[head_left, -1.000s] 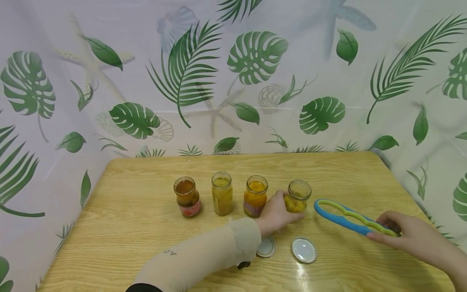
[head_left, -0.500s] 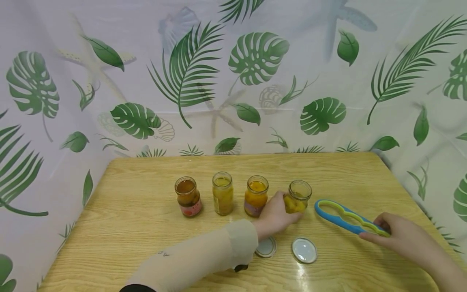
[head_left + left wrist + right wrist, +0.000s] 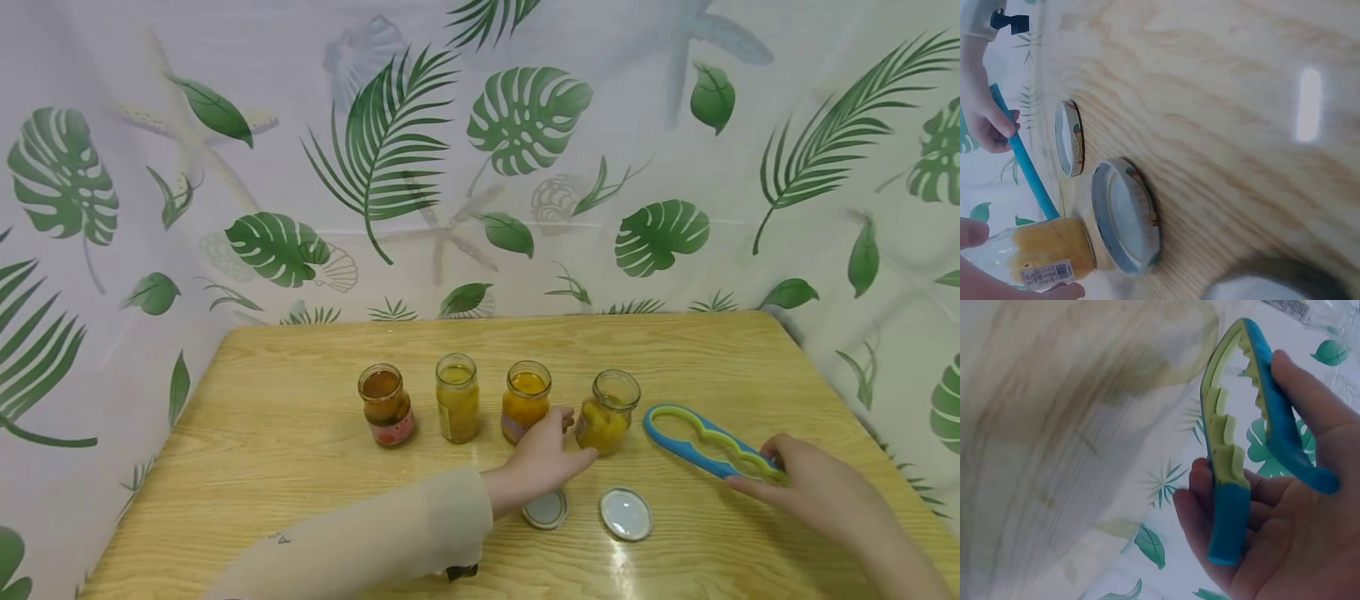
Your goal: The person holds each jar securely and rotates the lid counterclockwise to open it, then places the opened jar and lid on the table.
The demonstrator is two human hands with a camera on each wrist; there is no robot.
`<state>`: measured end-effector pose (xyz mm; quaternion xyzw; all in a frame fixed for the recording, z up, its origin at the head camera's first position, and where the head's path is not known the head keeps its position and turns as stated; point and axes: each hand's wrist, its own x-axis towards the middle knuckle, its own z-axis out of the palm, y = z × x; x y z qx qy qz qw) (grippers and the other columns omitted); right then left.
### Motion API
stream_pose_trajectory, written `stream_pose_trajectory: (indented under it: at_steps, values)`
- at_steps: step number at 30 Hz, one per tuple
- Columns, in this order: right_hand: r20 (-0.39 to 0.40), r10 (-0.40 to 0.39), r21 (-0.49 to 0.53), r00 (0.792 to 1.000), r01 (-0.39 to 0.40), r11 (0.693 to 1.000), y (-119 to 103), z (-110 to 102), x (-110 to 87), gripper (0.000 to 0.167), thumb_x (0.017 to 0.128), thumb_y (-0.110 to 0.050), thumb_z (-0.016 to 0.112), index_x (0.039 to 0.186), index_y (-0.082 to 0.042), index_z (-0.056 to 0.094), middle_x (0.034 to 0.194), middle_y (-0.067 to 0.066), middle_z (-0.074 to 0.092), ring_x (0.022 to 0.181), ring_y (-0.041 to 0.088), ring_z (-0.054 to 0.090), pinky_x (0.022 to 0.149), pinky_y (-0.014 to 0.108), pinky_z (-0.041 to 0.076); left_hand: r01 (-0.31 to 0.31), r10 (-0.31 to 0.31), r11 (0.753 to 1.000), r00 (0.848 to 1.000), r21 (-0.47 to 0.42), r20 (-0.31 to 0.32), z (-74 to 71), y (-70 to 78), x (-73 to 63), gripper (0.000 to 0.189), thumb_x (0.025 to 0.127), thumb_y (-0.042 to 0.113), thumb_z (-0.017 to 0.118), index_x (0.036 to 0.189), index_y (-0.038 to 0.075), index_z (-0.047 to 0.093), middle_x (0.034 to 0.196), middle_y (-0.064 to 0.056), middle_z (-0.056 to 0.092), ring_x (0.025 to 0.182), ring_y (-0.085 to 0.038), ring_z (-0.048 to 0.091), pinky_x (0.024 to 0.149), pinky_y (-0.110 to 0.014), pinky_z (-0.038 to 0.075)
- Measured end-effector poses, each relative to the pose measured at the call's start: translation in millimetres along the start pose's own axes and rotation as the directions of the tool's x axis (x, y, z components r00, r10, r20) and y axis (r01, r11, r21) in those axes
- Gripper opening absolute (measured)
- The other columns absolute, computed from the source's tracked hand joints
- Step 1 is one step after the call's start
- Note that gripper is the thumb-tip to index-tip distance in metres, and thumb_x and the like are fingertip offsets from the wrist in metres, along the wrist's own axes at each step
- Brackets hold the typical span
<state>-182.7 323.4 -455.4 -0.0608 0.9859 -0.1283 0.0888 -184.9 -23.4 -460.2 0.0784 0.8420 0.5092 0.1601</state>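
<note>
Past the fingertips of my left hand (image 3: pixel 542 460) stands an open glass jar of yellow fruit (image 3: pixel 604 427). The hand's thumb and fingers are spread, with a small gap to the jar in the head view. In the left wrist view the same jar (image 3: pixel 1054 247) shows a barcode label. My right hand (image 3: pixel 825 493) holds a blue and green jar opener (image 3: pixel 686 452) over the right of the table. As the right wrist view shows, its blue handles (image 3: pixel 1230 519) lie spread between thumb and fingers.
Left of that jar stand an orange fruit jar (image 3: pixel 527 402), a tall pale yellow jar (image 3: pixel 458 404) and a brown jar (image 3: pixel 386 408), all lidless. Two metal lids lie in front, one right (image 3: pixel 626 514) and one left (image 3: pixel 546 510). A leaf-print cloth (image 3: pixel 450 167) hangs behind the table.
My left hand has let go of the yellow fruit jar and drawn back to the left. The right hand has shifted slightly left with the jar opener.
</note>
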Motion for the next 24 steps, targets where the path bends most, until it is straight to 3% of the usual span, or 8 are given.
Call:
stream_pose_trajectory:
  at_steps: [7, 12, 19, 24]
  values:
    - [-0.024, 0.005, -0.036, 1.0, -0.006, 0.999, -8.6, 5.2, -1.1, 0.075, 0.089, -0.064, 0.077, 0.109, 0.007, 0.063, 0.081, 0.002, 0.058, 0.072, 0.02, 0.053, 0.059, 0.035, 0.044, 0.02, -0.017, 0.999, 0.996, -0.031, 0.086, -28.5, -12.6, -28.4, 0.065, 0.101, 0.026, 0.071, 0.156, 0.003, 0.043, 0.158, -0.017, 0.053, 0.149, -0.037, 0.049, 0.124, -0.053, 0.04]
    - [-0.018, 0.007, -0.054, 1.0, -0.008, 0.999, -15.9, 7.8, -1.9, 0.075, 0.09, -0.064, 0.076, 0.109, 0.007, 0.062, 0.08, 0.003, 0.057, 0.071, 0.021, 0.052, 0.057, 0.037, 0.043, -0.009, 0.009, 1.0, 0.992, 0.002, 0.123, -51.5, -25.6, -47.5, 0.061, 0.101, 0.026, 0.069, 0.152, 0.001, 0.047, 0.156, -0.019, 0.055, 0.148, -0.04, 0.05, 0.123, -0.058, 0.041]
    - [-0.017, 0.009, -0.063, 1.0, -0.01, 0.998, -25.8, 16.6, -0.6, 0.072, 0.089, -0.065, 0.076, 0.101, 0.004, 0.06, 0.073, 0.002, 0.051, 0.066, 0.02, 0.05, 0.054, 0.035, 0.04, -0.008, 0.008, 1.0, 0.99, 0.004, 0.139, -86.5, -41.0, -79.6, 0.055, 0.103, 0.022, 0.068, 0.149, -0.003, 0.05, 0.152, -0.022, 0.058, 0.144, -0.045, 0.052, 0.119, -0.061, 0.043]
    - [-0.006, 0.011, -0.077, 1.0, -0.012, 0.997, -31.7, 21.1, 2.4, 0.069, 0.088, -0.067, 0.076, 0.094, 0.0, 0.059, 0.072, 0.001, 0.049, 0.064, 0.02, 0.048, 0.054, 0.035, 0.038, -0.029, 0.029, 1.0, 0.994, 0.0, 0.101, -112.8, -54.9, -103.0, 0.056, 0.104, 0.021, 0.067, 0.149, -0.007, 0.048, 0.15, -0.027, 0.058, 0.141, -0.049, 0.053, 0.119, -0.063, 0.043]
